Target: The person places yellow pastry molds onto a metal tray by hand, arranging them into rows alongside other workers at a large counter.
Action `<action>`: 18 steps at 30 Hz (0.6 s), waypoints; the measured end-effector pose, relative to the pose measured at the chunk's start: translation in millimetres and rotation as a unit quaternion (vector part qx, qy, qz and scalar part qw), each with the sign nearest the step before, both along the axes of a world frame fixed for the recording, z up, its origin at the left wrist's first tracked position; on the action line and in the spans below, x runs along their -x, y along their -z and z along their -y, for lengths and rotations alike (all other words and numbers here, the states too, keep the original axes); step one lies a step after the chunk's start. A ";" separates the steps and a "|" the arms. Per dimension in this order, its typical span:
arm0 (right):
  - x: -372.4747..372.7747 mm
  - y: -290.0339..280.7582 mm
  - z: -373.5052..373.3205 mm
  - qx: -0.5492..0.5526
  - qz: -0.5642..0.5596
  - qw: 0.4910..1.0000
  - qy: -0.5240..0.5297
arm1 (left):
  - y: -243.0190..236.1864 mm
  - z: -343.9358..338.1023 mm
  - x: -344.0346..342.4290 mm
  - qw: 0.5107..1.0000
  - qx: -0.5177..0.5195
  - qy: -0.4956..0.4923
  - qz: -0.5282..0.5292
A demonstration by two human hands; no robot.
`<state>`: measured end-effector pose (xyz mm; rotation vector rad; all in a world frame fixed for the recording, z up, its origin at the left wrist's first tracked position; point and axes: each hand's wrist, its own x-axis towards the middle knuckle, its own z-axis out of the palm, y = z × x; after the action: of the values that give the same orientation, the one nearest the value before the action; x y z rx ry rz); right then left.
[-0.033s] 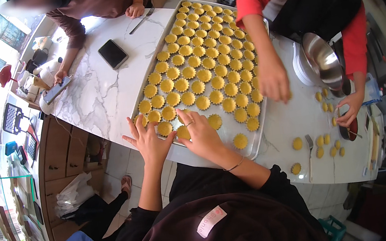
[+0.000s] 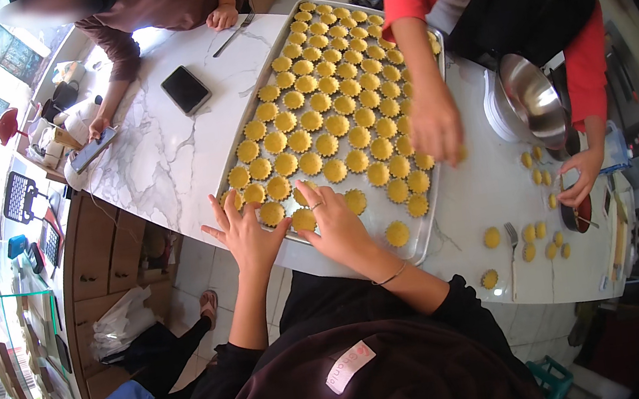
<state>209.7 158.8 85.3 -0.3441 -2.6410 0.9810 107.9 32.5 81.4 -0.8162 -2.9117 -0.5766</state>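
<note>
Yellow fluted tart shells (image 2: pixel 336 125) stand in staggered rows on a large metal baking tray (image 2: pixel 427 243). At the tray's near left corner my left hand (image 2: pixel 245 232) has its fingers spread. Its thumb comes close to one tart shell (image 2: pixel 304 220) in the nearest row. My right hand (image 2: pixel 334 226), with a ring on one finger, lies just right of that shell. Its thumb and index finger are apart on either side of the shell, and the index finger partly covers another shell behind it. Neither hand lifts anything.
Across the tray's right side reaches a co-worker's hand (image 2: pixel 436 121), near a metal bowl (image 2: pixel 533 94). Loose tart shells (image 2: pixel 492 237) and a fork (image 2: pixel 511 234) lie on the right. A phone (image 2: pixel 186 89) rests on the marble table, where another person sits holding a device (image 2: pixel 95 149).
The co-worker's hand over the tray has shifted slightly left and up. My own hands stay in practically the same place.
</note>
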 end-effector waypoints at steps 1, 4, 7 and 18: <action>-2.9 0.5 0.1 0.029 0.008 1.000 0.007 | -1.3 -0.8 -0.4 1.000 0.014 -0.010 0.001; -6.5 1.7 2.6 0.137 0.024 0.990 0.007 | -6.6 -1.6 -1.1 0.999 0.023 -0.019 0.010; -2.7 2.5 10.1 0.197 -0.009 0.980 -0.004 | -2.9 -1.1 1.1 0.999 0.023 -0.025 0.007; -50.8 -18.4 -13.2 0.054 0.015 0.996 0.072 | -0.6 2.7 4.5 0.992 -0.088 0.093 -0.016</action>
<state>260.5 172.0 103.7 -0.5697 -2.5530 1.0807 103.5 29.8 82.0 -1.0675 -2.7241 -0.8143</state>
